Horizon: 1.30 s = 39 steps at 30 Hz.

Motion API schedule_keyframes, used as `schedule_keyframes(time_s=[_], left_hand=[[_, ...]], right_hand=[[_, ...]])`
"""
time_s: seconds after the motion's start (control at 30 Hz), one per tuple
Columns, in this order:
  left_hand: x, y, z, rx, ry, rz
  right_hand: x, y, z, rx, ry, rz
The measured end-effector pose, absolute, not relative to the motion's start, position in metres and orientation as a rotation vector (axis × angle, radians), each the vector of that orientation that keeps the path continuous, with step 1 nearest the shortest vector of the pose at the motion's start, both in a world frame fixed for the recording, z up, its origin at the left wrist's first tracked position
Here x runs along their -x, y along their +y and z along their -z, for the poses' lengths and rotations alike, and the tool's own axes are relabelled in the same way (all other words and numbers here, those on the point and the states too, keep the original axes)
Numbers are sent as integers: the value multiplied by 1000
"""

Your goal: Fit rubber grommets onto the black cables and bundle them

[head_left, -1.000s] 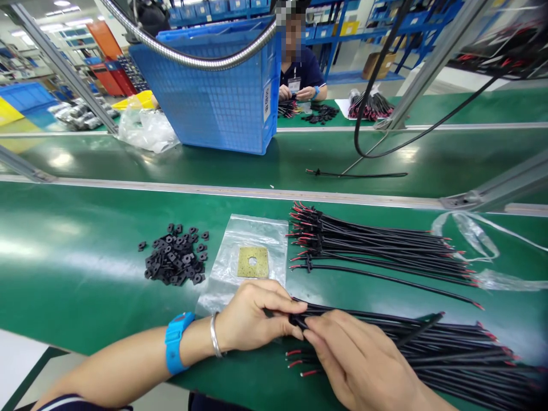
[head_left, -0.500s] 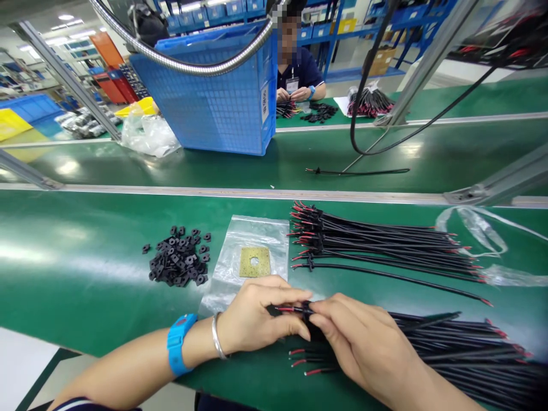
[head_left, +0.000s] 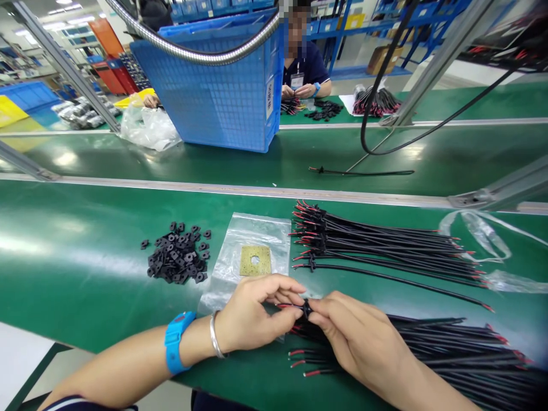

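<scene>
Left hand [head_left: 252,317]: curled around the red-lead end, thumb tip close against the fitting, index finger arched above it; whether it pinches or only steadies, I cannot tell
Right hand [head_left: 363,342]: thumb and index finger pinched on the held cable [head_left: 283,306], right beside the fitting
Black fitting [head_left: 306,309]: on the held cable, between the 2 hands, over the near edge of the cable stack
Cable stack [head_left: 466,348]: black cables with red ends, under and beyond the right hand, at the near right
Fitted cables [head_left: 385,235]: laid side by side at the right, black fittings near their left ends, with 1 cable [head_left: 398,276] lying apart in front
Loose black fittings [head_left: 177,254]: heaped on the green bench [head_left: 85,228], left of the clear bag
Clear bag [head_left: 269,229]: flat on the bench, just beyond the left hand
Yellow square plate [head_left: 247,268]: on the bag, with 1 round hole
Blue crate [head_left: 218,103]: tilted, on the far side
Co-worker [head_left: 312,71]: across the bench, both hands close together over wires
</scene>
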<state>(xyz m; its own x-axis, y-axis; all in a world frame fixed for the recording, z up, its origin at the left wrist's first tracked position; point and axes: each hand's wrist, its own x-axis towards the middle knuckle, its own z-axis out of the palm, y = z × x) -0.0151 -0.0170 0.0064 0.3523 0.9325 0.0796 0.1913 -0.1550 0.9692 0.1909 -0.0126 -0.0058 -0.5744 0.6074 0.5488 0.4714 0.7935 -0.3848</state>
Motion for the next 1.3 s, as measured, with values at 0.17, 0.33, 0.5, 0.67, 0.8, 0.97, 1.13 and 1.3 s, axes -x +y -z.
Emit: schedule_keyframes(time_s=[0.17, 0.33, 0.5, 0.67, 0.8, 0.97, 1.13, 1.3], left_hand=[[18, -12, -1, -1532, 1058, -936], [45, 10, -13, -1832, 1225, -908], [112, 47, -23, -2260, 1751, -533], [166, 72, -8, -2305, 2094, 27], [177, 78, -2, -2269, 2114, 134], [172, 75, -7, -2286, 2204, 110], [155, 66, -21, -2104, 2233, -272], [108, 48, -21, -1603, 1568, -834]], right_hand=[[-198, -7, -3, 853, -2353, -227], [-223, 10, -18, 917, -2328, 102], [-238, 34, 1, 1043, -2360, 256], [-238, 49, 34, 1176, -2447, 162], [-240, 52, 35, 1168, -2444, 160], [-235, 38, 20, 1109, -2420, 64], [-221, 13, 4, 1047, -2640, -480], [-215, 9, -1, 1177, -2672, -812]])
